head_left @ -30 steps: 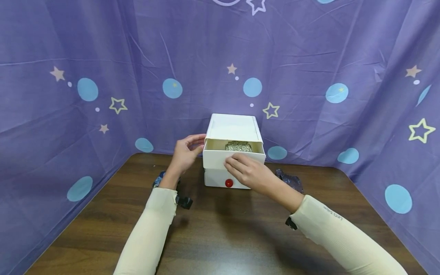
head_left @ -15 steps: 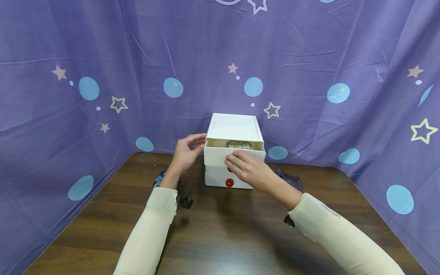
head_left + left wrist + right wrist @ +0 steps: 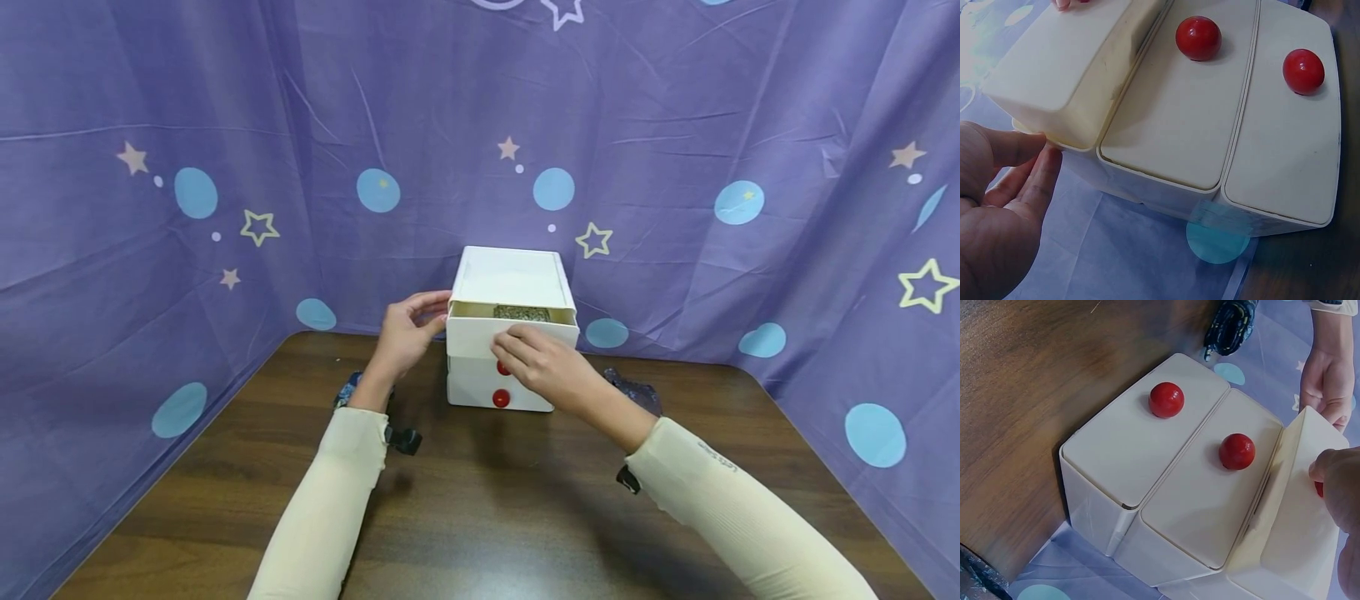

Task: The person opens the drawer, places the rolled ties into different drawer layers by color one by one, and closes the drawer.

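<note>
A white drawer cabinet (image 3: 512, 277) with red knobs stands near the back curtain. Its top drawer (image 3: 472, 336) is part-way out, and a glittery gold-green item (image 3: 522, 313) shows inside. My right hand (image 3: 543, 367) is at this drawer's front; in the right wrist view its fingers (image 3: 1340, 478) pinch the red knob (image 3: 1319, 489), mostly covered. On the cabinet's left side, my left hand (image 3: 405, 333) touches the upper front corner with extended fingers (image 3: 1041, 181) and thumb. The middle knob (image 3: 1237, 451) and bottom knob (image 3: 1166, 399) sit on closed drawers.
A dark patterned cloth item (image 3: 633, 392) lies right of the cabinet, behind my right forearm. Another blue patterned item (image 3: 347, 390) is partly hidden behind my left wrist. The brown wooden table (image 3: 480, 517) is bordered by a purple curtain (image 3: 450, 125).
The top drawer has slid a short way back into the cabinet, with my right hand moving along at its front. Less of the glittery item shows, and the middle knob has come into view.
</note>
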Demonstrator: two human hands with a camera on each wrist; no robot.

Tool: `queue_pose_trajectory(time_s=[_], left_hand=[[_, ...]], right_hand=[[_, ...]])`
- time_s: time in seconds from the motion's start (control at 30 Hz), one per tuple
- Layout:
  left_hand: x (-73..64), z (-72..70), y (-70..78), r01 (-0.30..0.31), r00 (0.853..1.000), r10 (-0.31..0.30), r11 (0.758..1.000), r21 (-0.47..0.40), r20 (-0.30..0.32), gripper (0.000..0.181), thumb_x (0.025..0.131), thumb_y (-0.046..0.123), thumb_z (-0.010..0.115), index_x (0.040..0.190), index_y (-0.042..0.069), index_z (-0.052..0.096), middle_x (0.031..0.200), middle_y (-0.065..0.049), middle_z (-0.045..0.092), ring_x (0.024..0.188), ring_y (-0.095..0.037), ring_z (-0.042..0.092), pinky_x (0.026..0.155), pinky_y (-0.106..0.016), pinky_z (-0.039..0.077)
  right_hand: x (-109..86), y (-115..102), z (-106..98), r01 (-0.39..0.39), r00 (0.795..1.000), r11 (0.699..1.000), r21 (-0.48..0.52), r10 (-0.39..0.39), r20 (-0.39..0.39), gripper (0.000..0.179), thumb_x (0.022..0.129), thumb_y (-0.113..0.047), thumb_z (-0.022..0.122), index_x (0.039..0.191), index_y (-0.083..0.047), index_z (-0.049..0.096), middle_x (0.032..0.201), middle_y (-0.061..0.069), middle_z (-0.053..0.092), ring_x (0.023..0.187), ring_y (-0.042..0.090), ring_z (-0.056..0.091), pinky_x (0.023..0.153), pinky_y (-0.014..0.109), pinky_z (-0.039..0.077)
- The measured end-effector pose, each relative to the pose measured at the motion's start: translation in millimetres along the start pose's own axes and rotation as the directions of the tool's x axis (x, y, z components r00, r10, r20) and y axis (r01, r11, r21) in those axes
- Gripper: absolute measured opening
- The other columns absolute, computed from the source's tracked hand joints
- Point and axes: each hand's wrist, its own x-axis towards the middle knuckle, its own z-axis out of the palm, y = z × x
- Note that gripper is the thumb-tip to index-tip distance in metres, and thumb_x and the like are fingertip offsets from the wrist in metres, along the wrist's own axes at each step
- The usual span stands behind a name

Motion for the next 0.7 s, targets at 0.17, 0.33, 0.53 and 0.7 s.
queue_pose_trajectory(time_s=[0.17,0.33,0.53,0.7], left_hand=[[-0.2,0.6,0.7,0.015,1.000,-0.015,1.000,-0.002,-0.005,0.035,0.093,-0.007,0.070,0.128,-0.001,0.069,0.122,-0.017,0.069,0.115,-0.027,0.067,0.095,-0.029,0.056],[-0.7,1.1,1.3,0.018,1.000,-0.018,1.000,-0.002,-0.003,0.035,0.093,-0.007,0.070,0.128,-0.002,0.069,0.122,-0.017,0.070,0.115,-0.027,0.067,0.094,-0.028,0.057],[-0.6,0.4,1.1,0.010,1.000,-0.010,1.000,0.004,-0.004,0.035,0.093,-0.006,0.070,0.128,-0.001,0.069,0.122,-0.016,0.069,0.115,-0.027,0.067,0.096,-0.029,0.056],[-0.2,0.4,0.8,0.009,1.000,-0.009,1.000,0.006,-0.004,0.035,0.093,-0.006,0.071,0.128,-0.001,0.069,0.122,-0.016,0.070,0.114,-0.027,0.067,0.098,-0.031,0.055]], right_hand=[[0.6,1.5,0.8,-0.016,1.000,1.000,0.019,0.016,0.006,0.041,0.086,0.007,0.077,0.125,0.001,0.071,0.126,0.012,0.069,0.114,0.027,0.060,0.101,0.032,0.052],[0.7,2.8,2.8,-0.024,1.000,0.999,0.032,0.024,0.015,0.042,0.084,0.007,0.078,0.125,0.001,0.071,0.126,0.013,0.069,0.114,0.027,0.060,0.100,0.032,0.053],[3.1,5.5,5.4,-0.028,1.000,0.999,0.042,0.028,0.011,0.040,0.085,0.007,0.077,0.124,0.002,0.071,0.124,0.013,0.069,0.112,0.026,0.061,0.099,0.031,0.053],[4.3,7.7,8.2,-0.030,1.000,0.998,0.051,0.030,0.005,0.037,0.087,0.006,0.074,0.123,0.002,0.071,0.123,0.013,0.070,0.111,0.026,0.061,0.099,0.031,0.053]])
